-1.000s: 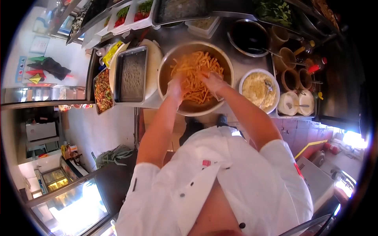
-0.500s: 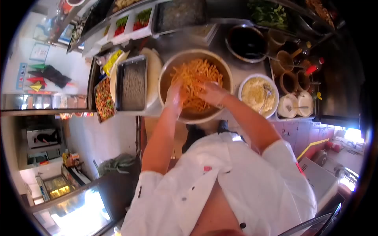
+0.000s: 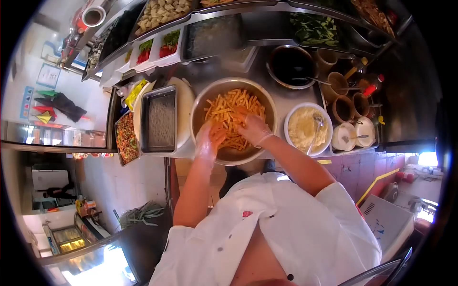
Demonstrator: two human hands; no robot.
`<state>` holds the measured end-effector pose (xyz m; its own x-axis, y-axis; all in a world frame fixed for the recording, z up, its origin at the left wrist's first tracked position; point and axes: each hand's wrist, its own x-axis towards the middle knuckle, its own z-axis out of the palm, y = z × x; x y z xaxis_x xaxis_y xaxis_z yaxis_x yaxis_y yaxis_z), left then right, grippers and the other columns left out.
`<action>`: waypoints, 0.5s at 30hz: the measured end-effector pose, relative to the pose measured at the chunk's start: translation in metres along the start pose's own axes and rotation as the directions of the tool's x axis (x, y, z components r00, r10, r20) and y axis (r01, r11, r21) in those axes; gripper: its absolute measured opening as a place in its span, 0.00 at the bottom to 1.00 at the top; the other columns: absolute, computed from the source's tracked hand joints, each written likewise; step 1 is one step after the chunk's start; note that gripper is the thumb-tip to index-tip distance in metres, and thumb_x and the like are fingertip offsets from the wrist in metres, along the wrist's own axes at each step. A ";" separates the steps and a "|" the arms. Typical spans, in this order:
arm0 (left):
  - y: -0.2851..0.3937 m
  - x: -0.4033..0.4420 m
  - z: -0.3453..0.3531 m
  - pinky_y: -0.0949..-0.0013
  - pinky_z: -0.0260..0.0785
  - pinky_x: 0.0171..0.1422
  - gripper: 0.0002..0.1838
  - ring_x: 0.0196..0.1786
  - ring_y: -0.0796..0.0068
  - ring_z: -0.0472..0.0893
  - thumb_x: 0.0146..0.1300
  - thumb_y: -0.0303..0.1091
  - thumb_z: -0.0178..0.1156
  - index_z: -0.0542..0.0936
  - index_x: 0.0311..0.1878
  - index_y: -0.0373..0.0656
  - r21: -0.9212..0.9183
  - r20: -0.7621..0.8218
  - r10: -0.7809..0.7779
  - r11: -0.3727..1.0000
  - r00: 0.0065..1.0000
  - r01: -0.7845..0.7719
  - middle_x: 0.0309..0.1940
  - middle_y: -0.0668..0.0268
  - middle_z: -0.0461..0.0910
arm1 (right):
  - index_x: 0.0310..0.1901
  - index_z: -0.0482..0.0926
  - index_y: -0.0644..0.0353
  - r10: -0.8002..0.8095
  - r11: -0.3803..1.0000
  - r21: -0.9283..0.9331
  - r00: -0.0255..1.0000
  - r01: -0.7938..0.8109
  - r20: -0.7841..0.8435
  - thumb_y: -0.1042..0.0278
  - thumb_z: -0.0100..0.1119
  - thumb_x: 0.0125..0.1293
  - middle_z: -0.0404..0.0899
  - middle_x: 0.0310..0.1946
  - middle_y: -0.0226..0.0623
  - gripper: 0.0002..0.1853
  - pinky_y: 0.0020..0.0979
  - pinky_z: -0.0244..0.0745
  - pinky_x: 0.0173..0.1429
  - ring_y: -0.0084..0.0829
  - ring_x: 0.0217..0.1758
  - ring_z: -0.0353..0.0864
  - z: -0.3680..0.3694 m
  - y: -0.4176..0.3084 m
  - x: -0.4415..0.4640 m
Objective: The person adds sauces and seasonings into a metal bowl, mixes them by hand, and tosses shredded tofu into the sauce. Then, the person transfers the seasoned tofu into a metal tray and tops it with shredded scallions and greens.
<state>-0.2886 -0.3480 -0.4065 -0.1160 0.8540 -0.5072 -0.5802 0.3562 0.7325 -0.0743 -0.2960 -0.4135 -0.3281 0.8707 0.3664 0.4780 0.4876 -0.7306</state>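
Note:
A wide metal bowl (image 3: 198,107) stands on the counter in front of me, holding a pile of orange-brown strips (image 3: 236,106) that look like fries. Both of my hands wear clear plastic gloves and are inside the bowl. At the near left of the pile is my left hand (image 3: 210,139), its fingers apart and touching the strips. My right hand (image 3: 254,128) reaches in from the right, fingers stretched over the strips. Some fingertips are partly hidden among the food, and neither hand visibly lifts any.
Left of the bowl lie a metal tray (image 3: 159,119) on round boards and a tray of diced vegetables (image 3: 127,138). To the right are a white bowl of pale crumbly food (image 3: 305,126), a bowl of dark liquid (image 3: 291,64) and several seasoning pots (image 3: 342,109). A shelf (image 3: 267,12) with ingredients runs behind.
The whole counter appears lower in view, as the camera has tilted. Both hands remain in the bowl, and the pile of strips has shifted slightly in shape.

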 end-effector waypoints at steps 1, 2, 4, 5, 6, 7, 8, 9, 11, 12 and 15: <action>0.002 -0.013 -0.005 0.56 0.73 0.67 0.30 0.63 0.57 0.81 0.77 0.45 0.61 0.69 0.74 0.41 -0.004 0.017 0.051 0.999 0.999 -0.051 0.62 0.54 0.81 | 0.59 0.84 0.58 0.005 0.995 0.096 1.000 -0.003 -0.022 0.59 0.58 0.74 0.85 0.54 0.51 0.18 0.45 0.79 0.62 0.51 0.56 0.85 -0.014 -0.020 -0.004; 0.007 -0.021 -0.007 0.57 0.73 0.68 0.31 0.64 0.57 0.81 0.77 0.46 0.61 0.68 0.75 0.41 -0.011 0.042 0.111 0.994 0.993 -0.111 0.63 0.54 0.80 | 0.59 0.84 0.58 0.050 0.992 0.117 0.999 -0.050 0.009 0.59 0.59 0.73 0.85 0.54 0.50 0.18 0.45 0.79 0.62 0.51 0.56 0.85 -0.032 -0.040 -0.001; 0.033 -0.026 0.006 0.55 0.74 0.67 0.23 0.60 0.58 0.82 0.76 0.41 0.62 0.73 0.69 0.42 0.139 -0.051 0.325 0.939 0.944 -0.315 0.62 0.53 0.80 | 0.59 0.84 0.57 0.113 0.983 0.141 0.993 -0.117 0.039 0.60 0.60 0.73 0.86 0.53 0.49 0.18 0.44 0.80 0.63 0.50 0.56 0.85 -0.068 -0.068 0.021; 0.037 -0.030 0.009 0.54 0.74 0.67 0.19 0.58 0.59 0.82 0.76 0.38 0.63 0.76 0.66 0.43 0.218 -0.091 0.426 0.890 0.900 -0.400 0.62 0.53 0.80 | 0.59 0.84 0.57 0.153 0.965 0.213 0.988 -0.156 0.033 0.60 0.60 0.72 0.87 0.53 0.47 0.18 0.45 0.80 0.63 0.51 0.55 0.85 -0.072 -0.072 0.026; 0.031 -0.026 0.012 0.56 0.74 0.66 0.19 0.58 0.60 0.82 0.76 0.38 0.63 0.76 0.65 0.44 0.282 -0.067 0.454 0.863 0.889 -0.419 0.61 0.54 0.81 | 0.60 0.83 0.57 0.177 0.966 0.187 0.984 -0.177 0.015 0.60 0.60 0.72 0.86 0.54 0.48 0.19 0.45 0.79 0.63 0.51 0.56 0.85 -0.061 -0.067 0.027; 0.015 -0.016 0.008 0.57 0.74 0.66 0.18 0.57 0.62 0.83 0.77 0.38 0.63 0.77 0.65 0.44 0.341 -0.045 0.481 0.831 0.875 -0.439 0.60 0.55 0.81 | 0.60 0.83 0.57 0.199 0.967 0.162 0.980 -0.196 -0.001 0.60 0.60 0.72 0.85 0.56 0.48 0.19 0.45 0.79 0.64 0.51 0.57 0.84 -0.035 -0.053 0.022; -0.006 -0.006 -0.007 0.59 0.75 0.65 0.18 0.57 0.63 0.83 0.77 0.38 0.62 0.77 0.64 0.44 0.400 -0.029 0.508 0.795 0.861 -0.456 0.59 0.56 0.82 | 0.61 0.82 0.56 0.220 0.966 0.141 0.976 -0.216 -0.010 0.60 0.61 0.72 0.84 0.57 0.49 0.20 0.46 0.79 0.65 0.51 0.58 0.84 -0.011 -0.038 0.012; -0.027 0.011 -0.039 0.60 0.74 0.66 0.23 0.59 0.63 0.82 0.75 0.43 0.64 0.75 0.67 0.42 0.356 0.023 0.398 0.854 0.917 -0.379 0.59 0.58 0.81 | 0.62 0.81 0.56 0.185 0.980 0.057 0.980 -0.189 0.070 0.60 0.60 0.72 0.83 0.60 0.49 0.20 0.46 0.77 0.67 0.51 0.61 0.83 0.010 -0.020 -0.006; -0.023 0.004 -0.044 0.60 0.74 0.67 0.29 0.61 0.63 0.81 0.74 0.47 0.66 0.73 0.70 0.40 0.235 0.046 0.154 0.958 0.987 -0.161 0.58 0.60 0.81 | 0.65 0.80 0.56 0.123 0.989 -0.103 0.970 -0.103 0.212 0.61 0.59 0.73 0.80 0.65 0.48 0.21 0.46 0.73 0.71 0.50 0.66 0.80 0.036 0.013 -0.023; 0.000 -0.009 -0.014 0.59 0.74 0.68 0.29 0.62 0.63 0.81 0.74 0.47 0.66 0.73 0.69 0.40 0.139 0.037 0.029 0.990 0.999 -0.034 0.58 0.60 0.81 | 0.65 0.79 0.55 0.140 0.989 -0.068 0.977 -0.130 0.159 0.61 0.59 0.73 0.79 0.66 0.50 0.21 0.47 0.74 0.70 0.51 0.65 0.80 0.017 0.006 -0.008; 0.015 -0.045 0.015 0.62 0.76 0.62 0.25 0.54 0.64 0.83 0.75 0.46 0.64 0.74 0.67 0.42 0.211 -0.073 0.289 0.940 0.954 -0.269 0.53 0.60 0.82 | 0.65 0.80 0.54 0.247 0.964 0.088 0.968 -0.251 0.055 0.59 0.56 0.74 0.76 0.68 0.54 0.21 0.47 0.74 0.70 0.53 0.66 0.79 -0.035 -0.050 -0.010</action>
<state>-0.2797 -0.3751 -0.3657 -0.3378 0.8903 -0.3053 -0.3444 0.1850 0.9204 -0.0665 -0.3268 -0.3604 -0.2442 0.9592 0.1426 0.4713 0.2459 -0.8470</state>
